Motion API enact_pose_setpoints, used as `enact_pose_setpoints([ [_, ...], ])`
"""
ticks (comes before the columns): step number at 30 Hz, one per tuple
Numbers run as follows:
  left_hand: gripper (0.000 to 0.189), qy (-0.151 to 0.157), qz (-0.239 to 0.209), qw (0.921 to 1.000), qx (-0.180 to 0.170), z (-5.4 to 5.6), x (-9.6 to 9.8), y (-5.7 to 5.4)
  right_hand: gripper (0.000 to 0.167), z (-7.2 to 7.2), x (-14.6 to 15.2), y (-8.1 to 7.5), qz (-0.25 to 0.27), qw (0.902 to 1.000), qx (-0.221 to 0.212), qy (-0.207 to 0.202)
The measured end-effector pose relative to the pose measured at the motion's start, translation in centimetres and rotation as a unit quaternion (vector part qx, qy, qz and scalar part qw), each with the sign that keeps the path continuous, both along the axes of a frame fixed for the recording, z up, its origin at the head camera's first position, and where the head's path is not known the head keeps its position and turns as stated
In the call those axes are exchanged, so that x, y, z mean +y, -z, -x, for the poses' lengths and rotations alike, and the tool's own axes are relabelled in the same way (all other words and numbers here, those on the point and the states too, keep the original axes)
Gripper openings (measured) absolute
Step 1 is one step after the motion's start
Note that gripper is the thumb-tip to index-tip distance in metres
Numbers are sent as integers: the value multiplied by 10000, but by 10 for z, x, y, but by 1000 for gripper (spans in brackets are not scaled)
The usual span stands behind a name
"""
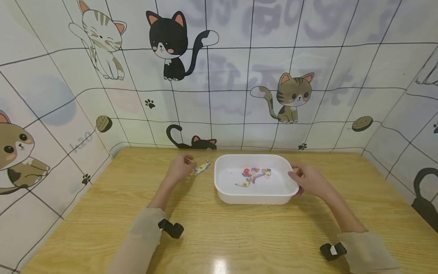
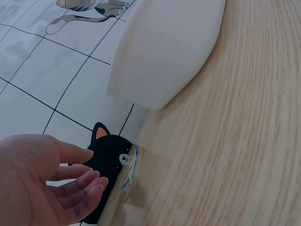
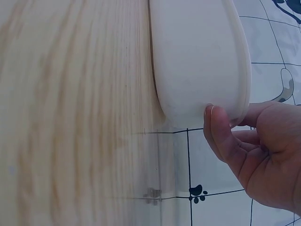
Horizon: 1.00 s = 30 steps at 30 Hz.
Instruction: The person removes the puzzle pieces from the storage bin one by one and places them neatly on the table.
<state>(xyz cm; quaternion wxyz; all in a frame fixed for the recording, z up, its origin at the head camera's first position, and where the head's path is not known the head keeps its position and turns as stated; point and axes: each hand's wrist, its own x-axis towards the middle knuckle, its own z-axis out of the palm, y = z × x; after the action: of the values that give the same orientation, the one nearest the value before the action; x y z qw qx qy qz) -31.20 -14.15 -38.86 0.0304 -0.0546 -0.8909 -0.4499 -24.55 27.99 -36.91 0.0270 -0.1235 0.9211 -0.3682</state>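
A white plastic tub [image 1: 253,199] stands on the table, with several small colourful flat pieces [image 1: 252,176] lying on its floor. My right hand [image 1: 309,180] grips the tub's right end, thumb at the rim and fingers against the outer wall. In the right wrist view the fingers [image 3: 221,129] bend round the tub's end [image 3: 202,61]. Left of the tub, one flat yellow-and-blue piece [image 1: 202,167] lies on the wood. Just beside it is my left hand [image 1: 180,167]. The left wrist view shows that hand's fingers [image 2: 87,188] loosely bent, holding nothing, apart from the piece [image 2: 132,169].
The wooden table [image 1: 219,232] meets a tiled-pattern wall [image 1: 229,76] printed with cartoon cats right behind the tub. Side walls close in at left and right. Black wrist devices [image 1: 171,229] sit at both sleeves.
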Motion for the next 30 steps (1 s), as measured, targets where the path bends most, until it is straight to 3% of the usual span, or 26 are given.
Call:
enact_pose_setpoints([
  [6,32,142,-107,9993,326,-2,7,-7,48,0,1,-1,-32,10000,31,17],
  [12,28,309,-530,9970,477,-9,20,-19,48,1,1,0,65,10000,4,3],
  [22,23,605,-872,9937,365,-21,46,-36,46,3,1,0,-46,10000,16,34],
  [30,28,938,-570,9928,475,-31,69,-46,45,3,0,-1,-67,10000,22,32],
])
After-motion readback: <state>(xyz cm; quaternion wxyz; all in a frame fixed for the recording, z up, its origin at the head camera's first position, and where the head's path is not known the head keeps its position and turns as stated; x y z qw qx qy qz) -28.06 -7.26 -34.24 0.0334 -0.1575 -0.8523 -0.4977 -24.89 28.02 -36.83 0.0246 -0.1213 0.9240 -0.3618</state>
